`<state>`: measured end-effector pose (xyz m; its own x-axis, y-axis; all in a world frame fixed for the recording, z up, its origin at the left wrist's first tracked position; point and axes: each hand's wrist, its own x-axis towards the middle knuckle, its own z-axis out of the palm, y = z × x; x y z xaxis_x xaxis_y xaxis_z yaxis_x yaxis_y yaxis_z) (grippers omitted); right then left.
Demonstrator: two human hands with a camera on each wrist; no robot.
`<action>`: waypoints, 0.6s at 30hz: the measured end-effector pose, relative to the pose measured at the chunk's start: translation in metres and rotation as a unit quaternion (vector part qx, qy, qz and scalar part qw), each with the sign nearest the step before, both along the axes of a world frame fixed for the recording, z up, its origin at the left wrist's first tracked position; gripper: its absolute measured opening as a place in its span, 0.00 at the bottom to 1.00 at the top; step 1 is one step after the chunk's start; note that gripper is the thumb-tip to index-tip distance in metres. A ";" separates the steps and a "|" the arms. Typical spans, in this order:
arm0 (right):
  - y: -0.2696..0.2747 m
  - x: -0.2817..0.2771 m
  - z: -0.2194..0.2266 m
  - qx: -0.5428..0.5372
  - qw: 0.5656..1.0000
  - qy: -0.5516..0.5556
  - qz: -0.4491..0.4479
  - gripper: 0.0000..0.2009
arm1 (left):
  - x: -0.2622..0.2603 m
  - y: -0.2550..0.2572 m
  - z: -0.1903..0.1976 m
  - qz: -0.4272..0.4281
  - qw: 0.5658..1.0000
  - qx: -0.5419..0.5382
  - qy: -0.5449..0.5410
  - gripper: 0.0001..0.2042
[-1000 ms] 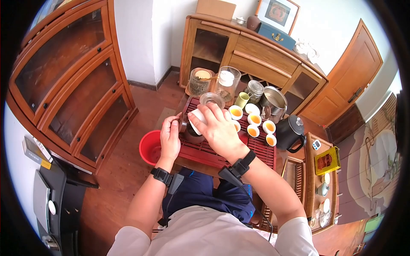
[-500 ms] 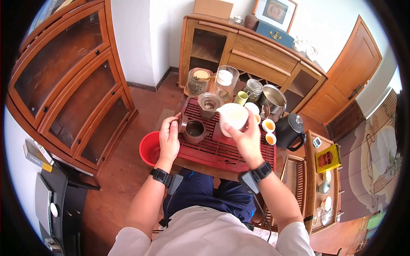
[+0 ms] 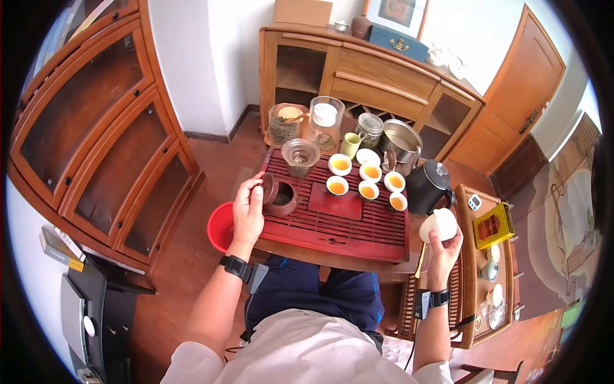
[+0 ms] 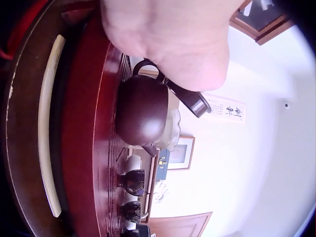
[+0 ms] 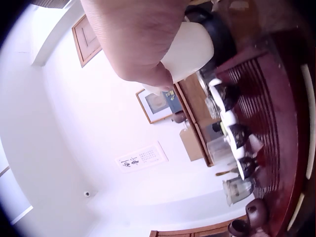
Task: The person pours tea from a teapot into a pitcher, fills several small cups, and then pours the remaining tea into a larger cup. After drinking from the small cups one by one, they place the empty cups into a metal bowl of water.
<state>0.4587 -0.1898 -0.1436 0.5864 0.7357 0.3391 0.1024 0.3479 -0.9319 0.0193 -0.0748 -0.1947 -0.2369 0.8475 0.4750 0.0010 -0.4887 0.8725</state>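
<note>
My left hand [image 3: 248, 214] pinches the brown teapot lid [image 3: 270, 187], tilted on edge at the left of the open teapot [image 3: 286, 206]. In the left wrist view the lid [image 4: 190, 98] hangs above the handle side of the dark round teapot [image 4: 143, 111]. Off the right end of the slatted red tea tray [image 3: 358, 240], my right hand [image 3: 444, 253] grips a white pitcher [image 3: 439, 225] in the air, thumb on its side. Several small cups [image 3: 368, 190] of amber tea stand toward the tray's right. Behind the teapot is a clear glass vessel with a strainer [image 3: 300, 157].
A black kettle [image 3: 428, 187] stands right of the cups, close to the white pitcher. Glass jars [image 3: 326, 121] and a steel pot [image 3: 401, 142] line the back. A red bucket [image 3: 220, 227] is at the left; a side table [image 3: 470, 214] with a yellow tin [image 3: 494, 225] is at the right.
My right hand has carried the white pitcher from above the teapot rightward across the tray and past its right end, uncovering the cups. My left hand keeps holding the lid beside the teapot.
</note>
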 end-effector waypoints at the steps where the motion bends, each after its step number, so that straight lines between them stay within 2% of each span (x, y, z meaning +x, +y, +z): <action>1: -0.004 0.009 -0.008 -0.022 1.000 -0.016 -0.016 0.35 | 0.001 -0.001 0.001 0.008 1.000 0.013 0.014 0.12; 4: -0.009 0.027 -0.032 -0.069 0.996 -0.048 -0.032 0.36 | 0.001 0.002 0.000 0.013 0.999 0.037 0.031 0.11; 7: -0.011 0.026 -0.041 -0.117 0.990 -0.063 -0.041 0.37 | -0.001 0.003 0.005 0.042 0.992 0.030 0.112 0.10; 11: -0.007 0.026 -0.055 -0.116 0.993 -0.029 -0.021 0.37 | 0.003 0.002 0.017 0.053 0.983 0.037 0.173 0.11; 12: -0.005 0.027 -0.059 -0.120 0.992 -0.041 -0.018 0.38 | 0.004 0.000 0.021 0.050 0.982 0.037 0.176 0.11; 14: -0.004 0.028 -0.062 -0.124 0.991 -0.051 -0.015 0.38 | 0.006 -0.001 0.029 0.061 0.965 0.053 0.250 0.11; 18: -0.004 0.028 -0.064 -0.128 0.989 -0.079 -0.019 0.38 | 0.004 0.000 0.036 0.064 0.958 0.059 0.272 0.11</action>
